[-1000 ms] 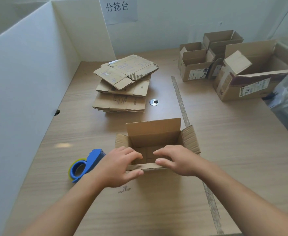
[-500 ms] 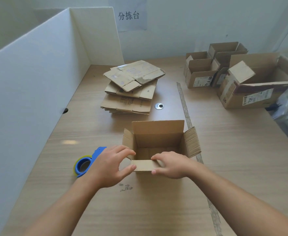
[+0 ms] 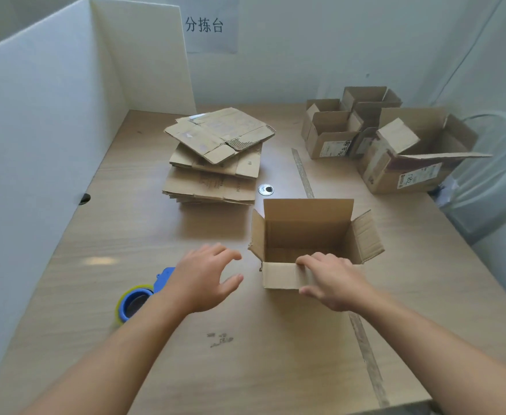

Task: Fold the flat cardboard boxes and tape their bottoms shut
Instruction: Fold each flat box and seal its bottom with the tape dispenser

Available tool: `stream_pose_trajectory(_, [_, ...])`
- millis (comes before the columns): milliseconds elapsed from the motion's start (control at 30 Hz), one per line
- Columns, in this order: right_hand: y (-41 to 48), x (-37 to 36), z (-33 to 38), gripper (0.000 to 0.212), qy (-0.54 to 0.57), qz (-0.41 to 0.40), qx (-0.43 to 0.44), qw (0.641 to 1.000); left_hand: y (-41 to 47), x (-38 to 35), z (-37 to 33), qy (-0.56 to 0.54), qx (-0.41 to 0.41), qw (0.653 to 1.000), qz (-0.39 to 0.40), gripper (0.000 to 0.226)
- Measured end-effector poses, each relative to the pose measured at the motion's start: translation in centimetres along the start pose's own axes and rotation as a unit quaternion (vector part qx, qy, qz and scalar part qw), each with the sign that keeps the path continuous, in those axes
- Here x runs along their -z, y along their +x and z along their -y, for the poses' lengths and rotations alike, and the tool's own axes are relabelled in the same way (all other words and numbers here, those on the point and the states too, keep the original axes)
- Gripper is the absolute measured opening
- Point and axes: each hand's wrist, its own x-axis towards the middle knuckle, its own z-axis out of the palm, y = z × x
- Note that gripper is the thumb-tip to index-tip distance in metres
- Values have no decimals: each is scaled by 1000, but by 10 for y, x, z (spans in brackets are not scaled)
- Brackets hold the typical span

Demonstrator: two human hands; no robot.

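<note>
Tabletop (image 3: 275,369): white partition (image 3: 36,145) walls the left edge and part of the far edge, so nothing slides off there. The right and near edges are open.

Far right corner: large open box (image 3: 410,163) with the smaller erected boxes (image 3: 329,136) touching it, looks like the done pile, parked clear of the work zone.

Flat cardboard stack (image 3: 215,163): far-centre, skewed layers, within reach of the left arm. Plenty left to fold.

Box in hand (image 3: 308,232): mid-table, right of centre, open side up, flaps splayed. Base is on the tabletop, so can't tell if it's taped.

Right hand (image 3: 332,280): fingers curled over the near flap (image 3: 281,275), thumb under it, steadying or folding it.

Left hand (image 3: 203,280): hovers just left of the box, fingers loose and spread, gripping nothing.

Tape dispenser (image 3: 138,301): blue, near the left edge, partly behind the left wrist, close for a quick grab.

Bare tabletop near and right of the box, enough to flip it. Metal cap (image 3: 265,189) sits flush between stack and box, no snag.
</note>
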Motion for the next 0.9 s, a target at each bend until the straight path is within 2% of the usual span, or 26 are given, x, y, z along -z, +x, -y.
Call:
stream_pose_trajectory(33, [1, 4, -8, 56, -3, -6, -9, 1000, 8, 1, 0, 29, 4, 999, 30, 70])
stream_pose_trajectory(100, [8, 13, -23, 57, -9, -20, -20, 1000, 28, 3, 0, 95, 4, 993, 67, 57])
stream_pose_trajectory(333, [57, 48, -86, 58, -24, -44, -29, 998, 119, 18, -24, 211, 7, 973, 89, 38])
stream_pose_trajectory(467, [103, 70, -128, 60, -32, -32, -20, 999, 180, 16, -39, 197, 31, 975, 100, 38])
stream_pose_trajectory(633, [166, 86, -175, 60, -14, -37, 22, 999, 246, 14, -60, 160, 63, 982, 77, 43])
stream_pose_trajectory(900, [234, 107, -234, 60, 5, -23, 25, 999, 299, 0, -71, 126, 101, 983, 83, 46])
